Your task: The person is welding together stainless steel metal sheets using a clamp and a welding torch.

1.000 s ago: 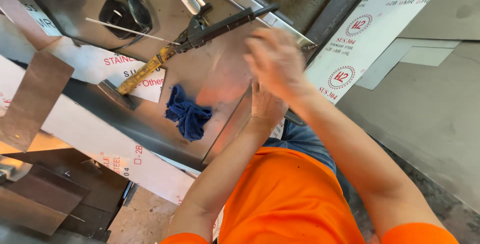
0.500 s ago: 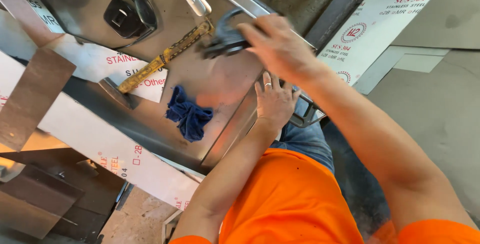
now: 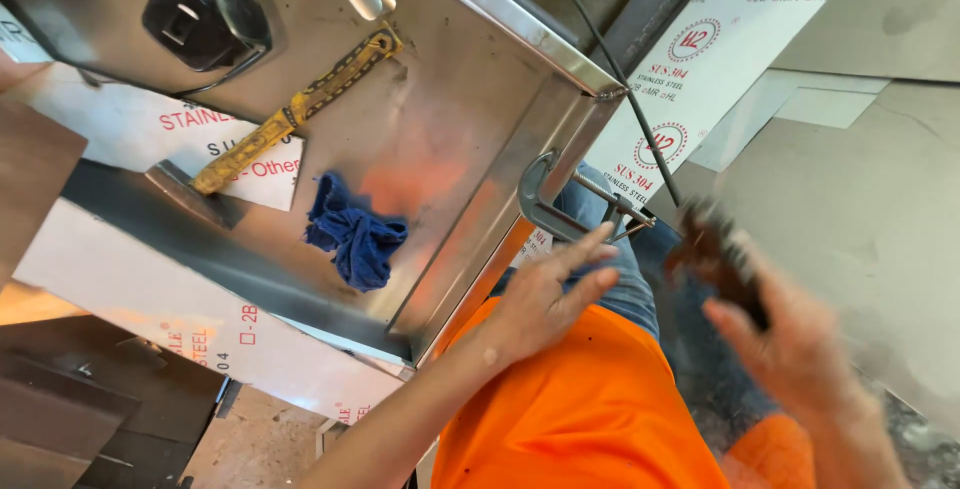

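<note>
My left hand (image 3: 545,294) hovers with fingers spread just off the near edge of a shiny stainless steel tray (image 3: 470,99), close to a metal C-clamp (image 3: 560,204) fixed on that edge. Off to the right of the tray, over the floor, my right hand (image 3: 775,339) is blurred and closed around a dark tool (image 3: 715,254) with a black cable (image 3: 620,79) running up from it. On the steel sheet lie a crumpled blue rag (image 3: 352,234) and a yellow-handled tool (image 3: 290,114).
A black boxy object (image 3: 190,19) sits at the tray's far left. White protective film with red print (image 3: 730,39) covers sheets at the upper right and lower left. Brown metal pieces (image 3: 50,409) lie at the bottom left. Grey floor (image 3: 870,179) is to the right.
My right hand has swung from above the tray down and to the right, carrying the dark tool. The left hand has stayed near the tray edge, and the view has shifted.
</note>
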